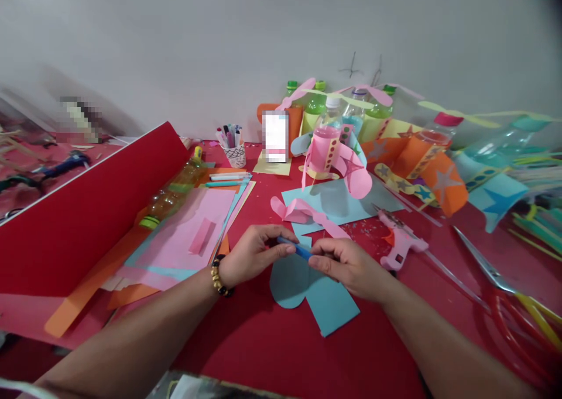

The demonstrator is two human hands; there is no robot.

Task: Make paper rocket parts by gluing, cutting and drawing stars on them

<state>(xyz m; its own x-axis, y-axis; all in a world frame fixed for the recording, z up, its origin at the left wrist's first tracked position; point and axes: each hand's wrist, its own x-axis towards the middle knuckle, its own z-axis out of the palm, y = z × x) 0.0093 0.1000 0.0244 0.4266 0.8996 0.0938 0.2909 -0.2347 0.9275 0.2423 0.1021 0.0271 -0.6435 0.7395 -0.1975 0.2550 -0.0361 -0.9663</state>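
Pinched between both hands is a narrow blue strip [299,249], perhaps folded paper; its exact kind is hard to make out. My left hand [257,253], with a beaded bracelet at the wrist, grips its left end. The right end sits between the thumb and fingers of my right hand [346,264]. Below the hands lie light-blue paper cutouts, one rounded piece [287,285] and one squarish piece [332,305]. Just beyond the fingers, a curled pink paper piece [302,210] rests partly on a light-blue sheet [342,203].
Right are a pink glue gun [401,241] and red-handled scissors [496,276]. Paper-decorated bottles [325,147] line the back, near a phone [275,136] and a pen cup [235,153]. Paper sheets [188,223], a bottle [173,191] and a red board [96,212] occupy the left.
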